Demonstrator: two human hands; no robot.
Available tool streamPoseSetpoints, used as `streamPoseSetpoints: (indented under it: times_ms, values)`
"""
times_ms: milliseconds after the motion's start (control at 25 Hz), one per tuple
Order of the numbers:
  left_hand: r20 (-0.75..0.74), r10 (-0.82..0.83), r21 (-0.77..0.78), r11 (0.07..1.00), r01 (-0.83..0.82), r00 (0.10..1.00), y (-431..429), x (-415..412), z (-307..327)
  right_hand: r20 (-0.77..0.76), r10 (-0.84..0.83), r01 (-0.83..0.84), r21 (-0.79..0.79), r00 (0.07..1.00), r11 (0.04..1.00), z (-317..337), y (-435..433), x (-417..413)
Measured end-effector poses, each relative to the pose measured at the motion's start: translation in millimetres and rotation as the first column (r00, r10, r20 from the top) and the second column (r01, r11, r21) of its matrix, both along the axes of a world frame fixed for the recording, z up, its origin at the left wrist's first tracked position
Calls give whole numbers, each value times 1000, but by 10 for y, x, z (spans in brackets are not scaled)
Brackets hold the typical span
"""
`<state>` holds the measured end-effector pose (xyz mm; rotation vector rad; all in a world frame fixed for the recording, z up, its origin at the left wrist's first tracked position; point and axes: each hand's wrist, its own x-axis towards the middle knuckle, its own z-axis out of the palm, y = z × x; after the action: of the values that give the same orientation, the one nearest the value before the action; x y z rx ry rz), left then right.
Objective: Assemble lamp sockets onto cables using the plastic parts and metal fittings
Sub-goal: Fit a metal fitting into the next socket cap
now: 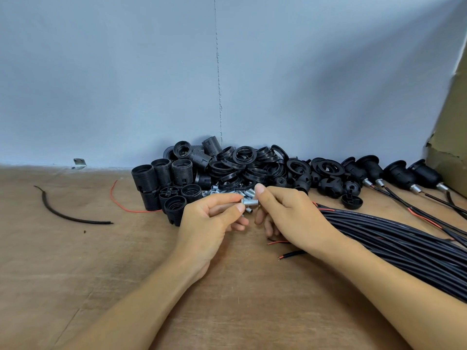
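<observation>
Both hands meet over the middle of the wooden table (101, 261) on a small metal fitting (250, 202), a short silver tube. My left hand (212, 221) pinches its left end between thumb and forefinger. My right hand (285, 218) pinches its right end. Just behind lies a heap of loose metal fittings (227, 192). Black threaded socket bodies (171, 178) stand to the left of that heap, black plastic rings (247, 160) are piled behind it, and black domed caps (328, 184) lie to the right. A bundle of black cables (394, 238) runs under my right forearm.
Several assembled sockets on cables (399, 175) lie at the back right beside a cardboard box (452, 137). A loose black cable piece (63, 213) and a thin red wire (121, 205) lie on the left. A small metal bracket (79, 163) sits at the blue wall.
</observation>
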<state>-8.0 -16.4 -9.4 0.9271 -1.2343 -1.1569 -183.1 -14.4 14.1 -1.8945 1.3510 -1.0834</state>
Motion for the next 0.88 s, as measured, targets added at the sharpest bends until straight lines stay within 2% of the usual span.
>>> streamPoseSetpoints:
  times_ms: [120,280,400,520,680,880]
  values:
    - [-35,16,0,1000,-17,999,-4,-11,2,62,66,-67,7,996,998,-14,-8,-10]
    - [-10,9,-13,1000,-9,1000,16,-4,14,73,82,-86,49,994,995,-11,-17,-3]
    - [63,-13,-44,999,16,998,31,-2,49,53,65,-68,60,996,996,2,-23,-4]
    - [37,-48,-32,998,49,998,50,-21,82,47,18,-20,48,999,999,-3,-31,6]
    - [40,-1,-21,1000,2,999,69,-31,91,70,0,-3,51,998,999,-2,-36,9]
    - [117,21,-75,997,-12,993,62,-48,79,20,-8,7,45,1000,999,-17,-39,11]
